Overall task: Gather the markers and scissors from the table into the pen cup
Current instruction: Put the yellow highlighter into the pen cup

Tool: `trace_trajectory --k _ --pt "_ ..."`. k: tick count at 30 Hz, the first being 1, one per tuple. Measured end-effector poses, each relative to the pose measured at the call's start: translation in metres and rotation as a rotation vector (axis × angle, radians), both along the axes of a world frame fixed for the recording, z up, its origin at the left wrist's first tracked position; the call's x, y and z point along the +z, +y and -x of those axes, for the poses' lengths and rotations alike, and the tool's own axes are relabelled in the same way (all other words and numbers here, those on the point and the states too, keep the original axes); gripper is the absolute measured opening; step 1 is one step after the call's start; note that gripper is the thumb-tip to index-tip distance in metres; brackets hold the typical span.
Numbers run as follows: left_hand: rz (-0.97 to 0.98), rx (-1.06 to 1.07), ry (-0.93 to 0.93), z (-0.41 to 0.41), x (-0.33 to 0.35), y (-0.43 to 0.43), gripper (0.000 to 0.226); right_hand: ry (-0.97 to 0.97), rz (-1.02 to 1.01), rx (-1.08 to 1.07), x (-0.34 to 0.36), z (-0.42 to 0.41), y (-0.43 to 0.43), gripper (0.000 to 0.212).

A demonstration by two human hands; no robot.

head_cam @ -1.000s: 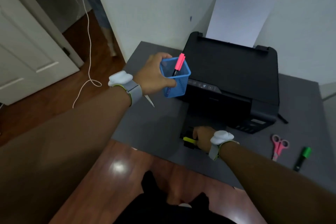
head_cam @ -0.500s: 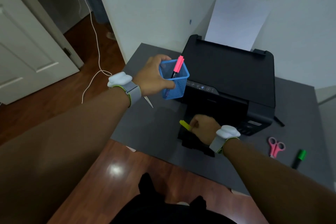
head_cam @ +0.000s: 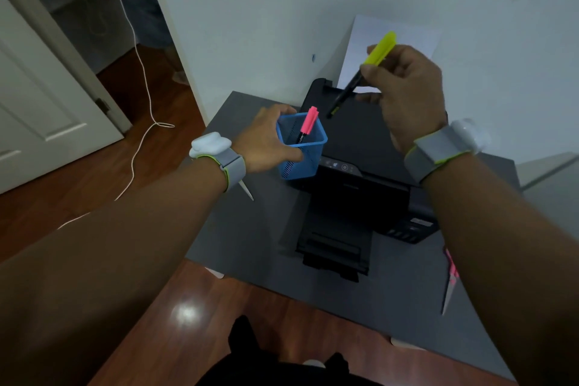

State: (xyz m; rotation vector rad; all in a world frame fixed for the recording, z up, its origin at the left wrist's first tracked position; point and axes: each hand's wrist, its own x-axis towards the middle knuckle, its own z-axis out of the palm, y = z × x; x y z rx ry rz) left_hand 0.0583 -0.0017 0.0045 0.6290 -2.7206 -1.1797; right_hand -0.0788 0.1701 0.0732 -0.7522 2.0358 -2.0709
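My left hand (head_cam: pixel 266 138) grips a blue mesh pen cup (head_cam: pixel 302 147), held just above the grey table beside the printer. A pink-capped marker (head_cam: pixel 308 124) stands inside the cup. My right hand (head_cam: pixel 407 94) is raised over the printer and pinches a yellow-capped marker (head_cam: pixel 372 63), tilted with its dark end pointing down-left toward the cup, a short way above and right of the rim. The pink scissors (head_cam: pixel 451 276) lie on the table at the right, mostly hidden behind my right forearm. The green marker is hidden.
A black printer (head_cam: pixel 360 141) with white paper (head_cam: pixel 376 37) in its rear feed fills the table's (head_cam: pixel 250 229) middle; its output tray juts forward. A white cable (head_cam: pixel 138 141) runs over the wooden floor at left, by a white door (head_cam: pixel 37 97).
My right hand lifted the yellow marker from in front of the printer up and to the right, above the printer. The left hand keeps the cup in about the same place.
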Motion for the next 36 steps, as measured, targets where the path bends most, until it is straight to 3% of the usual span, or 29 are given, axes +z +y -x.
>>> trace_trajectory --k 8,13,19,24,29,36 --pt "-0.012 -0.067 0.054 0.023 0.015 0.016 0.085 0.125 -0.244 -0.018 -0.026 -0.003 -0.001 0.02" --pt "-0.023 -0.082 0.062 0.037 0.021 0.02 0.086 0.148 -0.295 0.025 -0.035 0.0 0.01 0.027" --pt "-0.017 -0.13 0.065 0.056 0.027 0.03 0.084 0.009 -0.28 -0.068 -0.059 0.016 0.036 0.07" --pt "-0.009 -0.192 0.092 0.074 0.032 0.043 0.084 -0.211 -0.253 0.3 -0.076 0.026 0.052 0.109" --pt "-0.018 -0.283 0.104 0.091 0.034 0.056 0.087 -0.165 -0.222 0.263 -0.074 0.031 0.062 0.087" --pt "-0.182 -0.365 0.126 0.102 0.029 0.054 0.091 -0.178 -0.221 0.163 -0.072 0.042 0.08 0.079"
